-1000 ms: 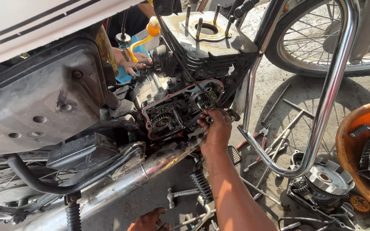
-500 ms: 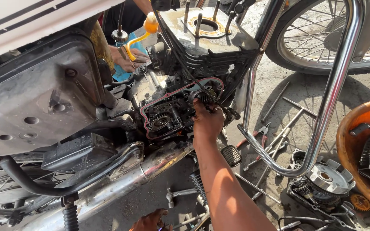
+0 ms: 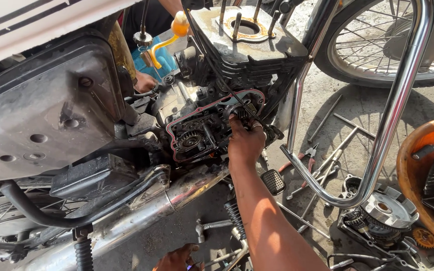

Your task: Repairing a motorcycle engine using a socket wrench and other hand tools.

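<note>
A motorcycle engine (image 3: 212,125) lies open on its side, with gears showing inside a red gasket outline (image 3: 177,150). My right hand (image 3: 244,143) reaches up into the case, and its fingertips pinch a small toothed gear (image 3: 241,111) at the upper right of the opening. A larger gear (image 3: 191,140) sits to the left of my hand. Only part of my left hand (image 3: 177,258) shows at the bottom edge, low beside the kick lever (image 3: 212,226). Whether it holds anything is hidden. Above the case stands the bare cylinder block (image 3: 247,40) with its studs.
Another person's hand (image 3: 144,83) rests behind the engine near a yellow-spouted oil can (image 3: 169,37). A chrome crash guard (image 3: 377,145) curves right of my arm. Pliers (image 3: 302,155) and rods lie on the ground, beside a clutch assembly (image 3: 383,211) and an orange tub (image 3: 418,170).
My right hand has risen from the lower right edge of the case up to the small gear. The view has shifted slightly.
</note>
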